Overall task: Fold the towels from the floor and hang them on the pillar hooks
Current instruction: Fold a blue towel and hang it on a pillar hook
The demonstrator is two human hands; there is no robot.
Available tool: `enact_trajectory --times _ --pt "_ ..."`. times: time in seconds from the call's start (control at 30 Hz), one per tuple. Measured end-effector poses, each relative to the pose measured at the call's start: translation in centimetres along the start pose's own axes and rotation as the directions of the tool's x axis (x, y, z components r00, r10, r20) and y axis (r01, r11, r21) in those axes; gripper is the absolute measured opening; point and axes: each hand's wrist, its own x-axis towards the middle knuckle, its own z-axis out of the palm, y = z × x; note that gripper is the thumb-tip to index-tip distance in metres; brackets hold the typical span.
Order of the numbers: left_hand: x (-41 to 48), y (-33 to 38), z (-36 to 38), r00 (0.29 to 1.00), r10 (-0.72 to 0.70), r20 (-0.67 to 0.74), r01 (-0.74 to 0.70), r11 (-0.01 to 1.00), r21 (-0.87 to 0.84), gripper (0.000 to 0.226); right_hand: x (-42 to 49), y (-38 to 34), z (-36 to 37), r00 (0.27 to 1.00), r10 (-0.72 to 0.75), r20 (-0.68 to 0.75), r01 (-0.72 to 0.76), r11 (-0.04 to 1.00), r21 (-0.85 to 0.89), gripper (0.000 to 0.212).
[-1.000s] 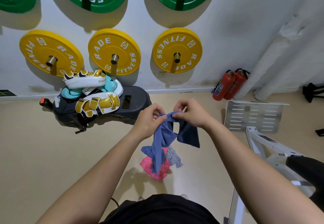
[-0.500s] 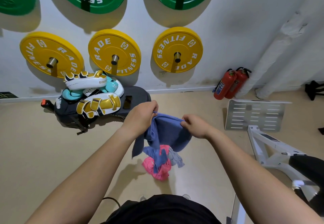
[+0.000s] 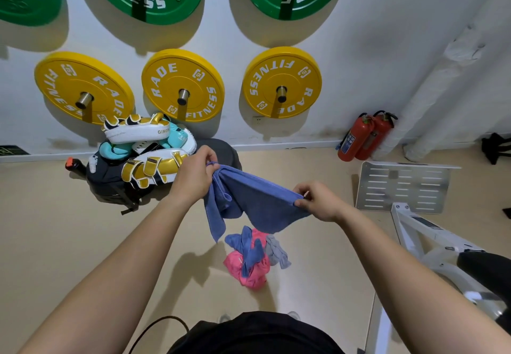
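While both hands, left hand and right hand, pinch the blue towel mid-frame, its bunched left corner may fold crooked or slip onto the floor pile.

Both bare forearms extended forward. Left hand raised, fingers pinched closed on a corner of the blue towel. Right hand lower, pinching its opposite edge.

A smooth beige floor fills the lower frame. At lower centre lies a crumpled heap of pink, blue and grey towels. At centre left, a black bag rests on it; two red fire extinguishers stand at right, near a slotted grey metal plate.
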Motion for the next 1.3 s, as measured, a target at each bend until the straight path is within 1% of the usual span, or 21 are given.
enact_trajectory --times 0.1,0.17,0.23,0.27,0.37,0.5,0.57,0.67,0.73,0.83,0.93,1.0,1.13,1.2,1.27,1.3 --pt "0.2 -0.1 -0.2 0.999 -0.035 -0.016 0.035 0.999 -0.013 0.005 0.1 0.5 -0.1 0.992 0.064 -0.108 -0.054 0.994 0.095 0.009" --pt "0.4 -0.4 -0.4 0.996 -0.070 -0.046 0.069 0.997 -0.034 0.005 0.1 0.8 -0.2 0.974 0.124 -0.190 -0.082 0.973 0.216 0.014" --pt "0.5 -0.7 -0.6 0.992 -0.106 -0.073 0.103 0.993 -0.053 0.005 -0.2 1.0 -0.2 0.956 0.186 -0.227 -0.099 0.932 0.349 0.016" --pt "0.4 -0.9 -0.6 0.990 -0.117 -0.075 0.113 0.992 -0.058 0.005 -0.3 1.0 -0.1 0.950 0.206 -0.233 -0.104 0.917 0.386 0.015" --pt "0.0 -0.9 0.0 0.990 -0.127 -0.068 0.120 0.988 -0.094 0.005 -0.2 0.4 0.5 0.947 0.193 -0.256 -0.087 0.923 0.376 0.016" --pt "-0.8 -0.5 1.5 0.994 -0.081 -0.068 0.071 0.988 -0.140 0.008 0.3 -1.8 1.3 0.945 0.168 -0.282 -0.051 0.923 0.381 0.016" --pt "-1.6 0.0 2.4 0.994 -0.098 -0.053 0.086 0.976 -0.199 0.011 0.4 -3.1 1.9 0.952 0.149 -0.266 -0.038 0.923 0.383 0.015" --pt "-3.1 1.3 4.1 0.984 -0.176 0.021 0.174 0.934 -0.312 0.012 0.5 -4.6 3.3 0.968 0.118 -0.224 -0.013 0.907 0.421 0.015" --pt "-3.9 2.1 5.2 0.977 -0.197 0.076 0.211 0.901 -0.380 0.010 0.3 -5.4 4.2 0.966 0.122 -0.230 0.005 0.874 0.485 0.015" --pt "-5.0 3.2 6.2 0.968 -0.201 0.150 0.250 0.817 -0.520 0.006 -0.1 -5.9 5.5 0.946 0.176 -0.271 0.020 0.807 0.591 0.014" --pt "-6.1 4.3 6.6 0.958 -0.198 0.206 0.285 0.715 -0.638 0.008 -0.5 -5.6 6.4 0.922 0.255 -0.290 0.011 0.734 0.679 0.014" --pt "-6.7 4.9 6.6 0.951 -0.204 0.232 0.309 0.673 -0.672 0.009 -1.0 -5.6 6.6 0.912 0.282 -0.298 0.010 0.710 0.704 0.014" --pt "-7.4 5.1 6.4 0.946 -0.189 0.263 0.323 0.624 -0.712 0.009 -1.9 -6.0 6.6 0.922 0.280 -0.267 0.036 0.626 0.779 0.018" --pt "-7.7 5.0 6.2 0.946 -0.189 0.265 0.324 0.601 -0.730 0.009 -2.2 -6.2 6.5 0.922 0.275 -0.273 0.045 0.624 0.780 0.013" --pt "-7.8 4.9 6.0 0.949 -0.193 0.250 0.315 0.617 -0.721 0.014 -2.3 -6.3 6.6 0.928 0.253 -0.275 0.054 0.639 0.768 0.005" --pt "-7.9 4.9 5.9 0.950 -0.194 0.244 0.312 0.634 -0.708 0.016 -2.3 -6.2 6.7 0.933 0.237 -0.271 0.059 0.643 0.764 0.009"
